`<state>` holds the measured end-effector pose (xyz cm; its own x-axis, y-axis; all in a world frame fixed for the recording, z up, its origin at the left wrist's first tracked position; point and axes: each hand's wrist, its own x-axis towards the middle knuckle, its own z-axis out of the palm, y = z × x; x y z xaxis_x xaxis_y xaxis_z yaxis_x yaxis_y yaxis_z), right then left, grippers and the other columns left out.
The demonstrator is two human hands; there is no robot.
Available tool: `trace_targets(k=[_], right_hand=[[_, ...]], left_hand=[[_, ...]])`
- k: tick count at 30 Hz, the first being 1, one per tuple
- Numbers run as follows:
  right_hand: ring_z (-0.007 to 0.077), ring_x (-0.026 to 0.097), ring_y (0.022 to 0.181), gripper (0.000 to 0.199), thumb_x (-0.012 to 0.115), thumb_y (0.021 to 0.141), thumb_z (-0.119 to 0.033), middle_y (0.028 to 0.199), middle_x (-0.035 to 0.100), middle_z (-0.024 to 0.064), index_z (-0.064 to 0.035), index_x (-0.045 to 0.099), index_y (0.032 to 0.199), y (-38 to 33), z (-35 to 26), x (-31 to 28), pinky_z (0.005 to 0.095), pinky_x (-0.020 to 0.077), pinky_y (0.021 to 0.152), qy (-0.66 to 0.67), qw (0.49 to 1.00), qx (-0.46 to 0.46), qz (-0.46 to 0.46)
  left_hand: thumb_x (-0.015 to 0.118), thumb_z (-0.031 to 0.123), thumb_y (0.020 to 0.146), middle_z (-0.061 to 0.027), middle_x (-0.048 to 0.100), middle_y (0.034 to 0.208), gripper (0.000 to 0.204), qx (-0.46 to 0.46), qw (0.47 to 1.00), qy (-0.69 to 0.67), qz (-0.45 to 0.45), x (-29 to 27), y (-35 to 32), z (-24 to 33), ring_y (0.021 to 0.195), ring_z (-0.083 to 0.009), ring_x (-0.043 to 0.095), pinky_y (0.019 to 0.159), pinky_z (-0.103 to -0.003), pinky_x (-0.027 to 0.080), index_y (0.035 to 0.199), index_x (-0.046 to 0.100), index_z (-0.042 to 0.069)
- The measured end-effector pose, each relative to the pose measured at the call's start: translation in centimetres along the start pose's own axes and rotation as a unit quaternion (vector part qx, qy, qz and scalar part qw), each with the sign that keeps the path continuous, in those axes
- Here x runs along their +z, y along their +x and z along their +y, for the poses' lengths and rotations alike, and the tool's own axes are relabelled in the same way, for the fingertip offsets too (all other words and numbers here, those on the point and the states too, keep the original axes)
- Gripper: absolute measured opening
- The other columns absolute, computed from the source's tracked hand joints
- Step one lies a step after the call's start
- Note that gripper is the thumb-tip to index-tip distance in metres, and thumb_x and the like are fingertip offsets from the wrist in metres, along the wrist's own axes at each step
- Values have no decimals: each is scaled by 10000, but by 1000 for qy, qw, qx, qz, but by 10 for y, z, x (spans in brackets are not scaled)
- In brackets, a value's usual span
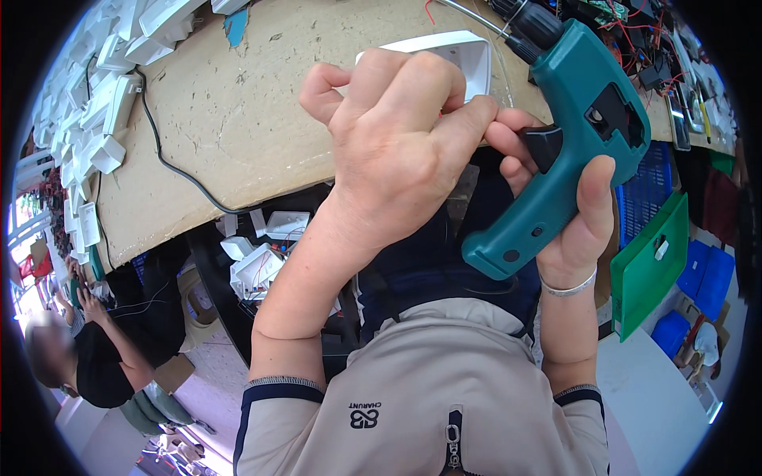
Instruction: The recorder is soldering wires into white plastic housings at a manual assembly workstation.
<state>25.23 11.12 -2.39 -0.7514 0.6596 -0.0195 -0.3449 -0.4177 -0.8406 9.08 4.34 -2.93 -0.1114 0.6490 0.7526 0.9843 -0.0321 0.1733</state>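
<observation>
My right hand [583, 214] holds a teal electric screwdriver [583, 103] by its handle, with fingers by the black trigger. Its black chuck and long metal bit point up and to the left, away from me. My left hand [397, 143] is closed, back of the hand up, in front of a white plastic housing [472, 59] on the table. Its thumb meets the fingertips of my right hand beside the trigger. What the left fingers pinch is hidden behind the hand. A bit of red shows between them.
The worn wooden table [246, 103] carries a heap of white housings [103, 111] at left and a black cable [159, 151]. Wires and electronic parts [659, 47] lie at far right. Below are more white parts [258, 266] and a green bin [651, 270]. Another person [107, 357] works at left.
</observation>
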Motion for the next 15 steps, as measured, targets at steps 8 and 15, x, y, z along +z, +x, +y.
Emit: trace_targets(k=[8,15], right_hand=[[357,475,1132,692,468,870,-449,1223,436,274,65,287,1296,3,2,2,365,436,946,3,1000,-15,20],[344,507,1096,739,493,850,-469,1244,412,276,54,257,1316,-1,-2,-3,352,476,891,-42,998,-37,19]], left_hand=[[707,109,615,23,561,706,202,8,990,-139,17,5,-6,-7,662,-128,507,662,-303,251,810,653,121],[696,97,639,8,568,762,163,-6,997,-78,15,-1,-6,-7,660,-144,489,703,-304,248,790,640,122]])
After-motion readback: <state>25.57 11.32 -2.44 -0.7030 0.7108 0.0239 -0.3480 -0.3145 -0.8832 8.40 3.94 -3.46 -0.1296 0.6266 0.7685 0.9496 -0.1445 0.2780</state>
